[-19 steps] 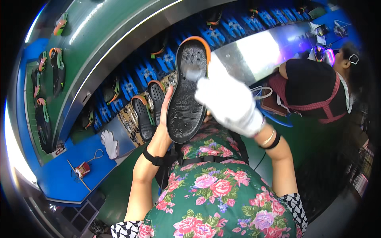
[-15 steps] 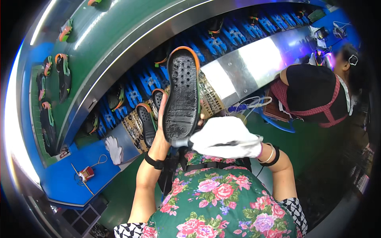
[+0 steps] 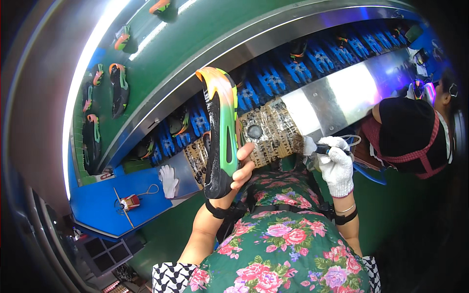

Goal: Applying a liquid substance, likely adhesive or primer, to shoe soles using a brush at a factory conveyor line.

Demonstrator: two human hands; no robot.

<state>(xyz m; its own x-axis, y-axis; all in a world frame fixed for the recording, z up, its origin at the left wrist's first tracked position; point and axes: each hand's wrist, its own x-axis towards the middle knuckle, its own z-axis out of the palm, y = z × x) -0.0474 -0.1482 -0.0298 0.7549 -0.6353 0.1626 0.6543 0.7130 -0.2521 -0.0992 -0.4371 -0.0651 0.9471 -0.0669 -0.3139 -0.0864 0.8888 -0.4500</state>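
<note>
My left hand, bare, grips a shoe sole held upright on its edge. Its side faces me, fading from orange to green with a long slot, and its black face is turned left. In a white knit glove, my right hand pinches the dark handle of a brush with a pale, whitish head. The brush head is down at the right end of a taped cardboard cover; whether it touches is hard to tell. Behind the held sole, another piece is mostly hidden.
Blue clamp-like holders line the back, some carrying soles. More soles lie on the green surface at left. A white glove and a red object rest by the blue table. A co-worker sits at right.
The sole has turned from showing its black perforated face to showing its coloured side. My right hand with the brush has moved from the sole's heel out to the right.
</note>
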